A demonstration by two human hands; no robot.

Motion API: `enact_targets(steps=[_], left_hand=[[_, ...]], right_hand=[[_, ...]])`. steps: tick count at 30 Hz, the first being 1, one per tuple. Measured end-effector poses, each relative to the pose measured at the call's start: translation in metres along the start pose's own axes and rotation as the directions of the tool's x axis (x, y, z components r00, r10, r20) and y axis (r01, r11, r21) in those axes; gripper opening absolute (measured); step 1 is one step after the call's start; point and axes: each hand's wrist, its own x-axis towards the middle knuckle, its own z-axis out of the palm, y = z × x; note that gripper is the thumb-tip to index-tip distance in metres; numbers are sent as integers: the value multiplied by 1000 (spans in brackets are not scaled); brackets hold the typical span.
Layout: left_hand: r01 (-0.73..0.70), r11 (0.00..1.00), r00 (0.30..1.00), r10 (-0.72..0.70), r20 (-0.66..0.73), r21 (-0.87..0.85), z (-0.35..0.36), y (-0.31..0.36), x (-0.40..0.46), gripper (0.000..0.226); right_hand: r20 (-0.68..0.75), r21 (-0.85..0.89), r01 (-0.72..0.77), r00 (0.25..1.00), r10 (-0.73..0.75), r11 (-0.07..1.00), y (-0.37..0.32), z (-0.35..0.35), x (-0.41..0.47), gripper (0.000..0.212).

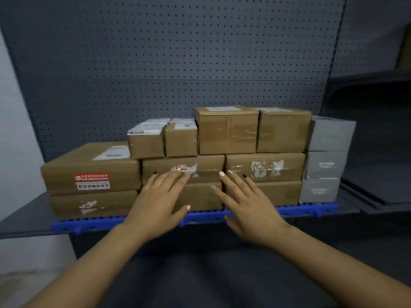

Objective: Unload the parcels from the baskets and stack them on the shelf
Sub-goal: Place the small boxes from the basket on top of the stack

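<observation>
Scanning left to right: two wide cardboard parcels (91, 172) stacked at the shelf's (24, 221) left end. Left hand (155, 201), fingers (178, 178) straight and loosely spread, rests against the front of the middle parcel stack (200, 165); judged to be pushing it back square. Right hand (249, 210), fingers spread, touches the neighbouring stack (264, 167). Neither holds anything. Smaller boxes (226, 130) sit on top; three grey boxes (327, 158) at right. All rest on a blue slatted mat (311, 210). No baskets in view.
</observation>
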Motion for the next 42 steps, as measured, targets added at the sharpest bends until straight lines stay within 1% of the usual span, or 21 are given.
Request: enact_targets(steps=[2,5,10,14,16,18,21,23,24,27,30,32,36,39,42], left_hand=[[-41,999,999,42,7,-34,13,21,-4,74],[-131,986,990,135,38,-101,42,65,-4,74],[-263,941,945,296,137,-213,93,147,3,74],[-345,881,894,413,173,-324,128,217,11,75],[-366,846,868,460,185,-388,142,251,13,80],[-370,817,848,491,199,-442,158,281,13,78],[-375,798,817,525,239,-472,182,322,12,77],[-375,793,797,541,270,-481,196,348,15,77],[-376,792,785,548,289,-481,204,360,16,77],[-382,780,752,574,324,-495,225,397,21,78],[-403,755,708,615,346,-518,247,426,22,79],[-413,744,686,634,358,-526,263,438,23,79],[-430,733,645,658,390,-527,290,458,29,81],[-487,702,622,696,358,-519,312,479,39,81],[-554,666,563,742,365,-499,343,496,44,80]], right_hand=[[12,-1,-25,1000,25,1000,4,5,-33,78],[104,-5,-132,986,132,991,16,18,-89,79],[261,-79,-300,914,310,951,39,33,-187,84],[374,-184,-436,798,473,881,60,34,-264,85],[402,-237,-491,736,545,838,70,32,-303,81],[431,-265,-543,672,602,797,79,32,-340,79],[496,-299,-630,539,681,717,90,30,-387,83],[510,-308,-679,474,718,667,95,31,-413,83],[509,-305,-698,455,731,647,97,34,-427,81],[569,-302,-749,355,742,590,103,47,-467,74],[601,-294,-808,258,756,510,105,65,-497,75],[644,-307,-822,192,741,480,107,77,-511,75],[705,-321,-829,114,700,458,114,112,-533,73],[739,-328,-845,49,672,422,119,148,-551,71],[769,-340,-855,-13,639,391,123,186,-570,72]])
